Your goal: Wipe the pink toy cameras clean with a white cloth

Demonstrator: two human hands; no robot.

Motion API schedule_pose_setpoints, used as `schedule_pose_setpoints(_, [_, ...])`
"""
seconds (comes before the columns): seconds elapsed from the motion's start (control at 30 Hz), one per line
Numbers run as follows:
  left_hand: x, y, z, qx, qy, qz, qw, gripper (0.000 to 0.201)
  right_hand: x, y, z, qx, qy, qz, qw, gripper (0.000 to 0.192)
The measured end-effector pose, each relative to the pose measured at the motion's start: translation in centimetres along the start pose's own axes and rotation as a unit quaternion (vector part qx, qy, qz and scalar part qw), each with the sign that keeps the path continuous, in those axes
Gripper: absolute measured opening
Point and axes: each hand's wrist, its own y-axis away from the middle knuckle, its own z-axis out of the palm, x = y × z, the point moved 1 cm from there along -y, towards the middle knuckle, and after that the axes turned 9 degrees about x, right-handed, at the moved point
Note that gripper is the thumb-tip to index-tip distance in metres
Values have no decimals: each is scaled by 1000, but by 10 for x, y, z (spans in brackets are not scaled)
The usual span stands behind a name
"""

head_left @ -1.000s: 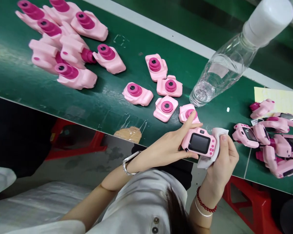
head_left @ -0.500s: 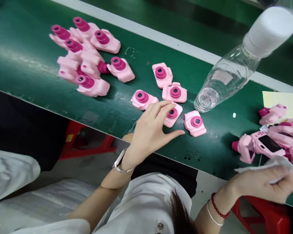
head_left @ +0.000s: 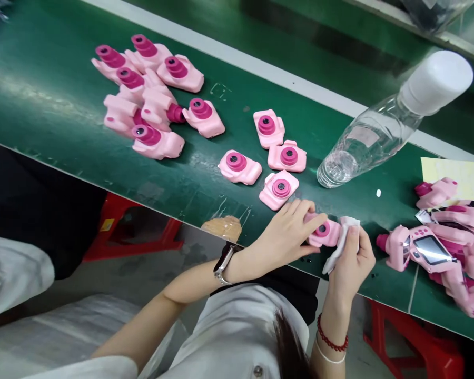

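My left hand grips a small pink toy camera near the front edge of the green belt, its magenta lens facing up. My right hand holds a white wipe cloth against the camera's right side. Three more pink cameras lie lens-up just behind my hands. A cluster of several pink cameras lies at the far left. A pile of cameras with dark screens showing lies to the right.
A clear plastic bottle with a white cap stands behind the pile. A pale yellow sheet lies at the right edge. A tan patch marks the belt's front edge. Red stools stand under the belt.
The earlier camera went onto the right pile. My left hand reached to the loose cameras and took one; my right hand came back from the pile with the cloth to it.
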Motion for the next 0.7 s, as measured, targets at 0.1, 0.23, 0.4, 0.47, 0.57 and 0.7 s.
schedule_pose_setpoints(0.1, [1,7,0,-6,148,-59,987,40,-5,5,4,-7,-47,40,998,40])
schedule_pose_setpoints(0.23, [-1,12,-5,-30,533,-260,805,49,-21,17,2,61,-94,6,994,34])
schedule_pose_setpoints(0.4, [14,9,0,62,742,-429,512,57,-28,47,1,86,-65,-213,971,18])
schedule_pose_setpoints(0.47, [23,8,5,101,737,-457,487,55,-24,56,6,62,-52,-361,929,15])
schedule_pose_setpoints(0.57, [28,12,8,77,743,-427,510,63,-18,58,16,67,-12,-502,862,17])
schedule_pose_setpoints(0.7, [15,22,-2,-26,734,-318,600,101,-20,51,17,194,-62,-432,878,20])
